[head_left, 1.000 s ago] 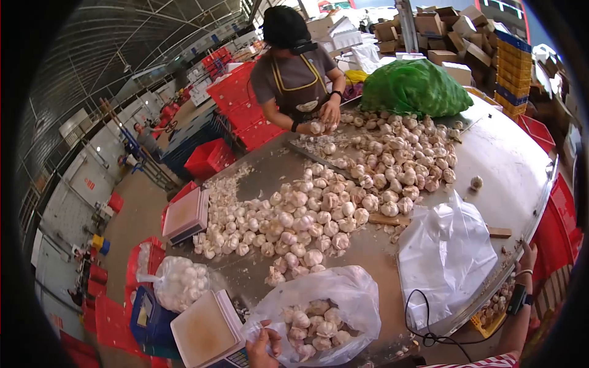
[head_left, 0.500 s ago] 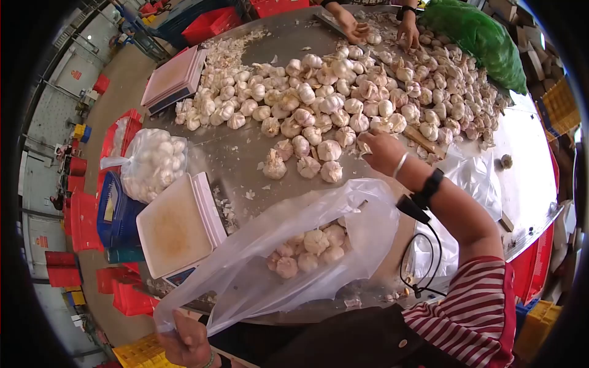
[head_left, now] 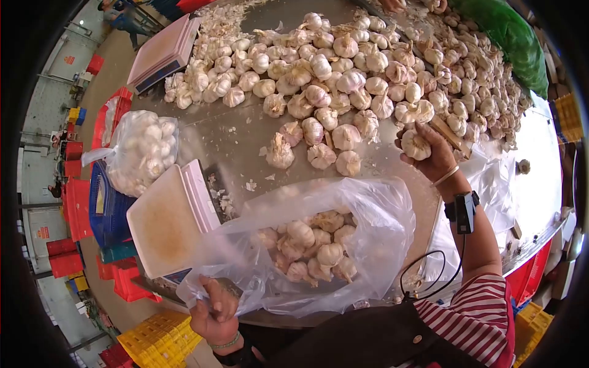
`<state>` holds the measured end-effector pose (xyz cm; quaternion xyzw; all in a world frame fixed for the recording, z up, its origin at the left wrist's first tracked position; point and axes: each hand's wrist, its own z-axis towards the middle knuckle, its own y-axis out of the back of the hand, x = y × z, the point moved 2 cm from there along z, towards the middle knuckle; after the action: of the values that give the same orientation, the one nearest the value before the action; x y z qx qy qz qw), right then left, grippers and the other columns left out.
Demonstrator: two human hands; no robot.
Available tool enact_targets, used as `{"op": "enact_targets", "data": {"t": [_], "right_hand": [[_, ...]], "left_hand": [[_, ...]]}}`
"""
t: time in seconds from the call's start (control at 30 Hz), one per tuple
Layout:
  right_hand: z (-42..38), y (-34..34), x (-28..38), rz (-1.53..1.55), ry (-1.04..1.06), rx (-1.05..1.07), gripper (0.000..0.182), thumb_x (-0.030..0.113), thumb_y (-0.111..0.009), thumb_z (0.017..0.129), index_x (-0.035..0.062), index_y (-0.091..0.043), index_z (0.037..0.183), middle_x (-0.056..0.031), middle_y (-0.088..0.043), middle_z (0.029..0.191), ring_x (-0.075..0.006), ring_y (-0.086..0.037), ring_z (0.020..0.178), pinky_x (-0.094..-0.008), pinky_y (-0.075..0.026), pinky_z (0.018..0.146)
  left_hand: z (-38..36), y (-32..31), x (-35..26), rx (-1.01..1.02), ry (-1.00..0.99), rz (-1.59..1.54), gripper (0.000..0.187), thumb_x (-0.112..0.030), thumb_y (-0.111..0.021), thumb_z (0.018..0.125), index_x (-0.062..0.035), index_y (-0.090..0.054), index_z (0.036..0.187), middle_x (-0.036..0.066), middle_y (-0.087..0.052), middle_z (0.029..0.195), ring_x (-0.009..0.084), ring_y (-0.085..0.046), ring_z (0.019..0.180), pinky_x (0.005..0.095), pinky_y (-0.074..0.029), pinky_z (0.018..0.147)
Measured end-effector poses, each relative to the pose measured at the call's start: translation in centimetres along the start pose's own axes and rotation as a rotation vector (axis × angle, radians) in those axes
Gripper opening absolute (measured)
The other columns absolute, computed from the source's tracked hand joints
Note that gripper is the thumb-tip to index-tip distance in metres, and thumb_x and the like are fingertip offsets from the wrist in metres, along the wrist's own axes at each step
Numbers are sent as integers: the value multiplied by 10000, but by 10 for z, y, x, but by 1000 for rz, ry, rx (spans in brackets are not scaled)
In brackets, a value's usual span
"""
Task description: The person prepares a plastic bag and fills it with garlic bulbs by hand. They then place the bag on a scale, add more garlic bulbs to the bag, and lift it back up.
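Note:
My left hand [head_left: 215, 310] is closed on the gathered edge of a clear plastic bag [head_left: 383, 214] near the table's front. Inside the bag lie several garlic bulbs [head_left: 330, 254], seen through the film and the open mouth. To the right, my right hand [head_left: 438, 153] grips a garlic bulb [head_left: 416, 145] with its fingers around it, raised beside the heap. A big heap of loose garlic [head_left: 350, 81] covers the back of the table, with a few bulbs apart from it, such as a garlic bulb [head_left: 348, 163] just behind the bag.
Two scales, a near scale [head_left: 161, 224] and a far scale [head_left: 161, 52], stand on the left. Between them is a filled bag of garlic [head_left: 144, 147]. A green net sack [head_left: 506, 43] lies back right, and another person's hand [head_left: 392, 5] shows at the top edge.
My right hand has drawn back from the heap to the right with a garlic bulb in it. My left hand has risen and moved right, and more bulbs show in the bag.

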<state>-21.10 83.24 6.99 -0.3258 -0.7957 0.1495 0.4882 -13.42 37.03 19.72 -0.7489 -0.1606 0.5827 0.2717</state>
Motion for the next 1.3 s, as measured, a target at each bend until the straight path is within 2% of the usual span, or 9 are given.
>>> {"op": "enact_targets", "data": {"t": [0.13, 0.2, 0.3, 0.4, 0.67, 0.8, 0.97, 1.13, 1.3], "right_hand": [[25, -51, 5, -854, 29, 115, 312, 162, -585, 833, 21, -576, 1110, -155, -650, 988, -231, -649, 883, -334, -537, 716], [48, -71, -14, -1508, 544, 142, 293, 153, -630, 755, 5, -631, 1007, -179, -663, 904, -320, -651, 856, -375, -536, 727], [60, -117, -29, -2076, 286, 147, 249, 166, -609, 746, 6, -649, 933, -188, -670, 924, -313, -652, 907, -396, -531, 735], [76, -128, -40, -2170, 169, 176, 271, 205, -597, 769, 13, -646, 955, -180, -673, 921, -313, -653, 916, -399, -531, 741], [54, -102, -28, -1964, 277, 71, 441, 287, -661, 758, 10, -538, 1078, -204, -644, 1019, -338, -627, 979, -395, -515, 802], [-2, -77, 6, -779, 201, 194, 545, 253, -663, 834, 9, -454, 1274, -143, -598, 1131, -261, -657, 861, -359, -548, 738], [-100, -98, 7, 250, 19, 686, 715, 399, -621, 844, -80, -354, 1302, -256, -581, 1092, -257, -675, 731, -354, -569, 502], [-125, -124, -45, 342, -386, 869, 678, 388, -617, 861, -31, -361, 1328, -233, -552, 1162, -259, -668, 785, -359, -586, 589], [-103, -153, -122, -522, -130, 551, 708, 410, -614, 880, -8, -331, 1376, -207, -494, 1283, -263, -474, 1207, -334, -375, 1002]], "left_hand": [[7, -2, 5, 36, 10, -13, 454, -251, -578, 887, -37, -479, 1276, 3, -415, 716, 49, -318, 435, 191, -264, 384], [4, -2, 4, 51, 6, -7, 459, -256, -583, 886, -41, -482, 1279, 3, -414, 716, 50, -314, 433, 190, -261, 381], [-4, -1, 1, -11, -7, 3, 444, -266, -588, 885, -50, -491, 1260, 6, -414, 711, 53, -310, 430, 190, -257, 376], [-10, -2, 0, -61, -19, 11, 414, -269, -591, 884, -57, -505, 1230, 5, -414, 710, 55, -308, 429, 191, -255, 374], [-26, -5, -2, -51, -10, -24, 460, -285, -581, 861, -59, -515, 1256, 3, -448, 701, 74, -345, 436, 203, -262, 393], [-27, -13, -7, 70, -53, -55, 451, -235, -537, 915, -25, -438, 1301, 13, -418, 722, 59, -331, 459, 193, -284, 403], [-21, -33, -5, 106, -106, -39, 556, -225, -551, 909, -22, -331, 1378, 37, -432, 733, 62, -368, 468, 195, -306, 407], [-19, -55, -8, 172, -125, 48, 709, -228, -623, 867, -55, -234, 1432, 56, -478, 770, 63, -417, 457, 184, -328, 378], [-24, -62, -19, 172, -136, 47, 767, -215, -645, 853, -77, -186, 1452, 68, -487, 779, 70, -443, 460, 181, -329, 369]]}}
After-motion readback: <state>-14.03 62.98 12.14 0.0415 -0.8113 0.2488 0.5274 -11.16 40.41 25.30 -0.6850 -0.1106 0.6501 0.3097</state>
